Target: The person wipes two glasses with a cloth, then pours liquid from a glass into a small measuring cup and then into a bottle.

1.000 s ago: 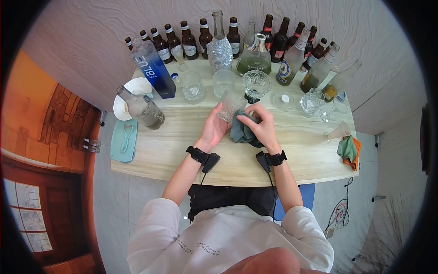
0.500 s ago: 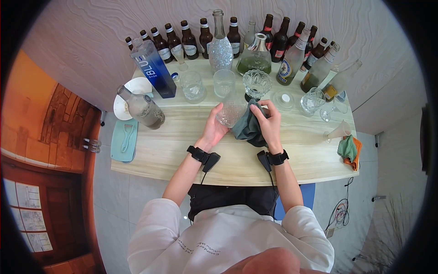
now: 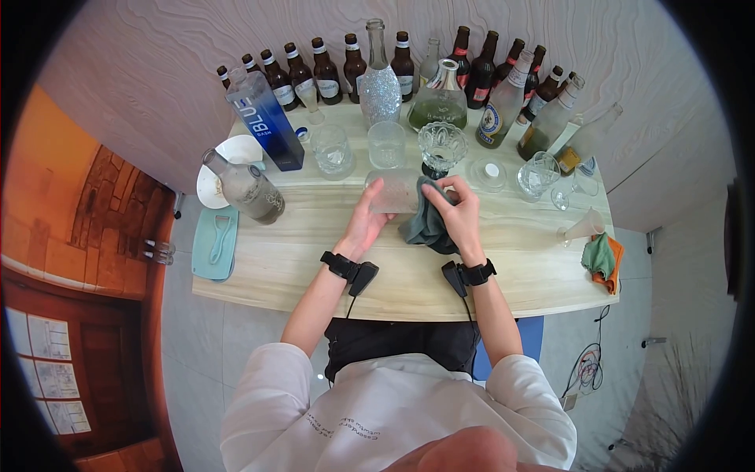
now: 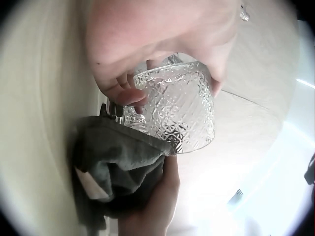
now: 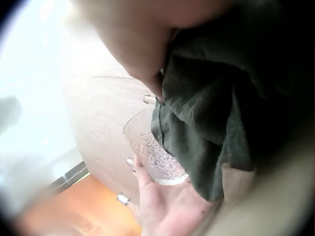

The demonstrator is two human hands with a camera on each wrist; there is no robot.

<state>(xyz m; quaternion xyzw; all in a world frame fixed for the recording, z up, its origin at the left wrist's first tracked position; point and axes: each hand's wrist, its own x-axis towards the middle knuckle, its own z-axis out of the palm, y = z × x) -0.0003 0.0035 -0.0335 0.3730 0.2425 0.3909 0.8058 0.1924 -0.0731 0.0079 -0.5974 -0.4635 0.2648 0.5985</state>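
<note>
A clear tumbler with a cut diamond pattern (image 3: 395,193) lies on its side in the air above the table, gripped by my left hand (image 3: 364,224). Its thick base sits toward the left palm, as the right wrist view shows. My right hand (image 3: 462,216) pinches a bunched dark grey-green cloth (image 3: 427,226) between thumb and fingers. In the head view the cloth covers the tumbler's right end. The left wrist view shows the cloth's edge (image 4: 128,132) overlapping the far end of the patterned glass (image 4: 184,105). Folds of cloth hide part of the right fingers.
Behind the hands stand two tumblers (image 3: 332,151) and a footed glass bowl (image 3: 442,147). Bottles line the back. Left are a grey bottle (image 3: 250,191), white bowl (image 3: 206,187) and peeler (image 3: 219,238) on a blue board; right, a small glass (image 3: 583,226) and folded cloths (image 3: 599,263).
The tumbler has turned in my left hand from slanted to nearly level sideways. My right hand shifted the cloth off to the right, then brought it back over the glass's end.
</note>
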